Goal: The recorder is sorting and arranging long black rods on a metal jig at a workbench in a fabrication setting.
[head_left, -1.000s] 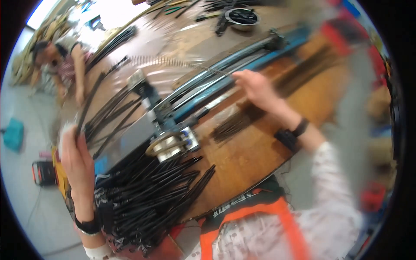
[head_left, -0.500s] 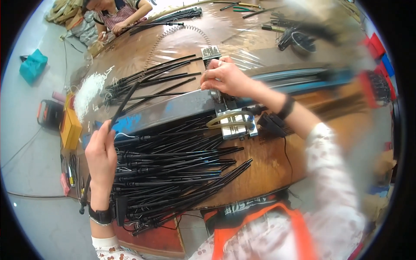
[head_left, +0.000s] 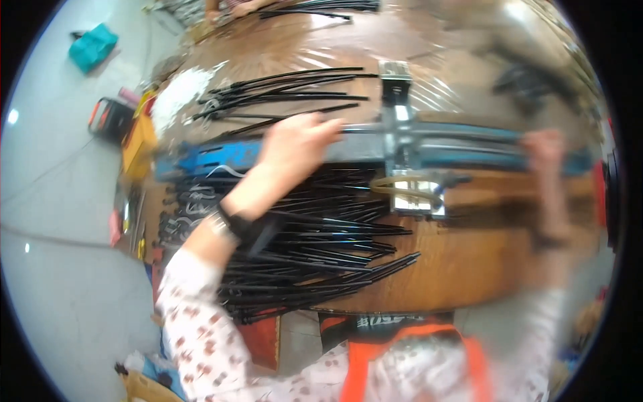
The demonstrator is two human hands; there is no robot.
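Observation:
My left hand is over the long blue-and-grey rail, fingers closed around a thin dark rod whose visible end runs toward the metal clamp fixture. Most of that rod is hidden by the hand. Far to the right, my right hand is at the blue channel of the rail, too smeared by motion to show its fingers. Below the rail, a large pile of black tubes lies under and beside my left forearm. A smaller row of black tubes is beyond the rail.
A pneumatic block with a looped yellowish hose sits at the near side of the fixture. White small parts are heaped at the table's left, by a yellow box. Another person's hand shows at the far edge.
My left hand has moved right and onto the rail. My right hand has left the fixture and swept far right. The coil spring arching over the table is no longer seen, and the view has shifted.

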